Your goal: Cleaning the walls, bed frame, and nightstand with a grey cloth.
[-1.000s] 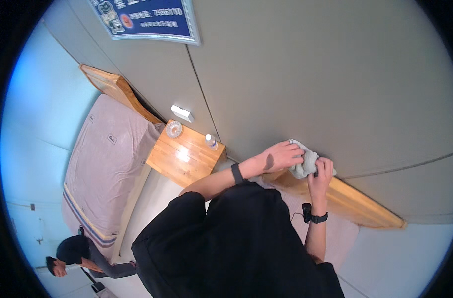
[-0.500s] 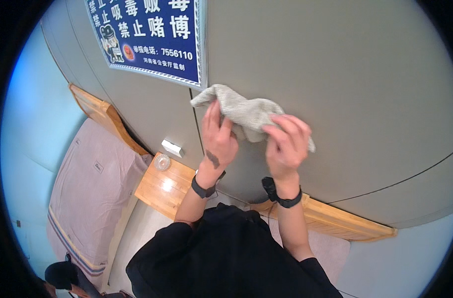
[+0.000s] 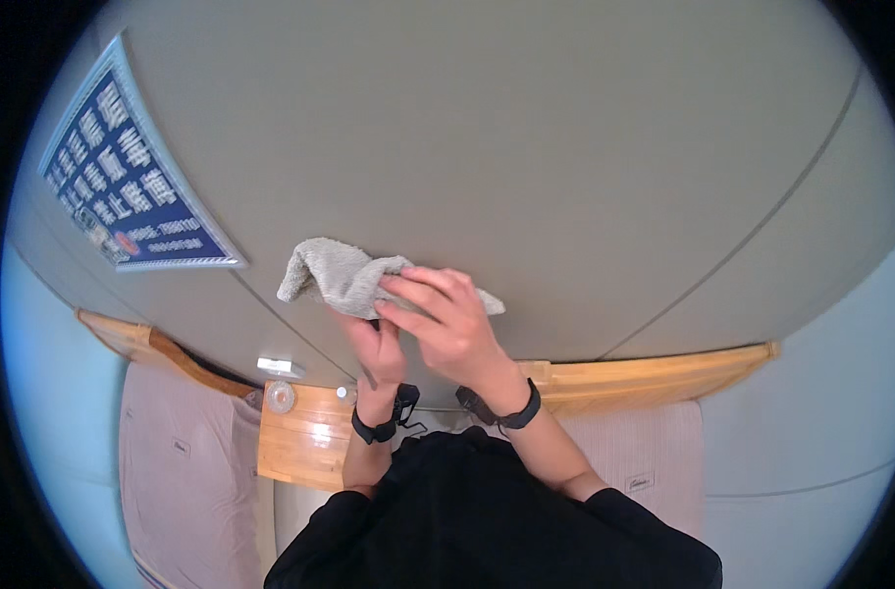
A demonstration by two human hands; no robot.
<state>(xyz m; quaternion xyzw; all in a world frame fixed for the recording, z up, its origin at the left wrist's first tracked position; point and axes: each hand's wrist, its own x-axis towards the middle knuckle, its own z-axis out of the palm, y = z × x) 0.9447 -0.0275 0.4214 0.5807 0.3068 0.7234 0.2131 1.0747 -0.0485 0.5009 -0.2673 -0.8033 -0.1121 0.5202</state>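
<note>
A crumpled light-grey towel (image 3: 332,274) is bunched up between my two hands, in front of the grey-beige wall panel. My right hand (image 3: 450,322) grips its right part, fingers bent over the folds, and a loose corner sticks out past the knuckles. Just below the towel's middle, my left hand (image 3: 377,355) holds it from underneath; its fingertips are partly hidden behind the cloth. The two hands almost touch. Each wrist wears a black band. Whether the towel presses on the wall I cannot tell.
A blue framed sign (image 3: 133,187) hangs on the wall at the left. Below stand a wooden bedside table (image 3: 305,437) with a glass ashtray (image 3: 281,397), a white box (image 3: 279,367) on the wall, and two beds with wooden headboards (image 3: 654,381), one on each side.
My view has turned, so the sign now lies farther left and tilted. My hands have come closer together, and the towel is bunched more tightly.
</note>
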